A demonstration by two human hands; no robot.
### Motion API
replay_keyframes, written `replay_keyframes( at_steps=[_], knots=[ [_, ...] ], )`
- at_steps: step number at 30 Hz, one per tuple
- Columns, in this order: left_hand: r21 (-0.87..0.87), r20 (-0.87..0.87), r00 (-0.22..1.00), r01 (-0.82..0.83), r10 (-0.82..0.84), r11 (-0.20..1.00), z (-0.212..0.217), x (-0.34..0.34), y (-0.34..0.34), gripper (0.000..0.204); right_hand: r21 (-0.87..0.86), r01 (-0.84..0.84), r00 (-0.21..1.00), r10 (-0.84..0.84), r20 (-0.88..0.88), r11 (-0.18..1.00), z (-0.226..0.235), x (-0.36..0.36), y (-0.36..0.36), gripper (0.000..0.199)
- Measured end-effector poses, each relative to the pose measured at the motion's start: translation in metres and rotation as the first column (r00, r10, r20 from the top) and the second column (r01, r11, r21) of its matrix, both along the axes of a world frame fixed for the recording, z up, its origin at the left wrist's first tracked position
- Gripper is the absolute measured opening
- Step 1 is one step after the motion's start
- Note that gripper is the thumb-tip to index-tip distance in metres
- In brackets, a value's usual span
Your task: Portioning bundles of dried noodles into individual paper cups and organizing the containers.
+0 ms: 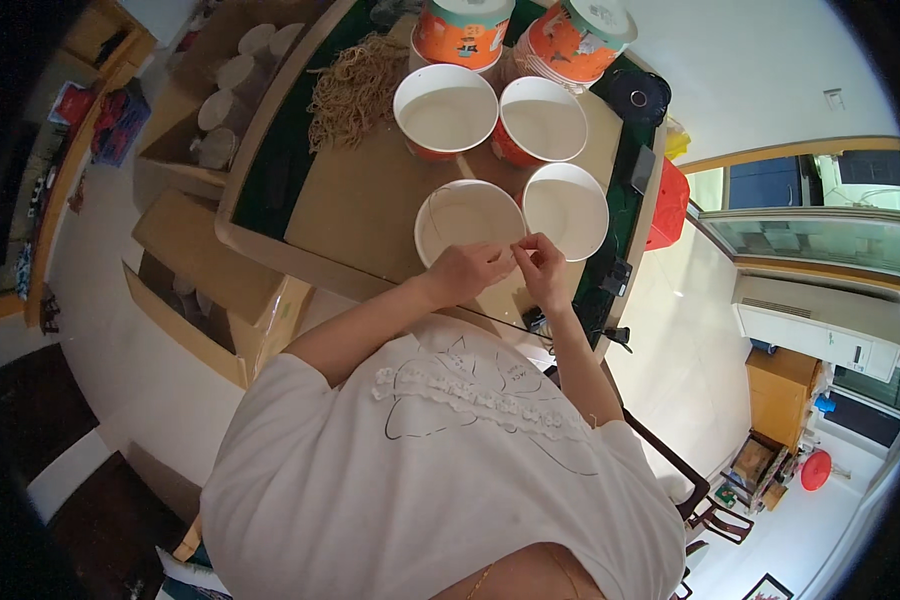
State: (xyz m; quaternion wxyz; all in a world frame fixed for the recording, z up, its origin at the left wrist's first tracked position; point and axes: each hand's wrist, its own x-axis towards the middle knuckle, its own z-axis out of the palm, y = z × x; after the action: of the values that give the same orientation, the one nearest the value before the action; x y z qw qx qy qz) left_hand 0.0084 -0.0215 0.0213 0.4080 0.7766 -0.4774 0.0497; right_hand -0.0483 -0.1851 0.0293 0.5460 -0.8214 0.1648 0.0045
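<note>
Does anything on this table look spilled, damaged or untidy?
Nothing looks clearly spilled or damaged. Only the tan stringy heap looks untidy: it lies loose and tangled, left of the neatly grouped paper tubs, where the left hand and right hand are close together.

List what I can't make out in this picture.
All in the head view:
Whatever left hand and right hand may pinch: too small, or hidden in the grip.
Near rim of the front-left tub: partly behind the left hand.
Top of the left orange stack: cut by the upper edge.
</note>
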Motion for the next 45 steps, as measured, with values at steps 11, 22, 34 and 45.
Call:
replay_keyframes(
  at_steps=[11,22,34,45],
  knots=[
    [0.113,-0.148,0.976,0.176,-0.159,0.978,-0.007,0.019,0.009,0.008,0.153,-0.003,0.995,-0.012,0.098,0.988,-0.014,0.006,-0.006,0.010],
    [0.175,-0.093,0.995,-0.008,0.024,0.985,-0.013,0.012,-0.009,0.017,0.085,-0.023,0.997,0.016,0.074,0.996,-0.028,-0.002,-0.004,0.004],
    [-0.012,-0.978,-0.203,-0.169,-0.047,0.985,-0.015,0.025,-0.004,0.010,0.113,0.103,0.986,-0.117,0.122,0.988,-0.028,-0.013,0.020,0.006],
    [0.023,-0.962,-0.271,-0.180,-0.027,0.983,-0.026,0.025,-0.004,0.016,-0.191,0.126,0.934,-0.052,0.353,0.974,-0.022,-0.019,0.030,0.011]
  ],
)
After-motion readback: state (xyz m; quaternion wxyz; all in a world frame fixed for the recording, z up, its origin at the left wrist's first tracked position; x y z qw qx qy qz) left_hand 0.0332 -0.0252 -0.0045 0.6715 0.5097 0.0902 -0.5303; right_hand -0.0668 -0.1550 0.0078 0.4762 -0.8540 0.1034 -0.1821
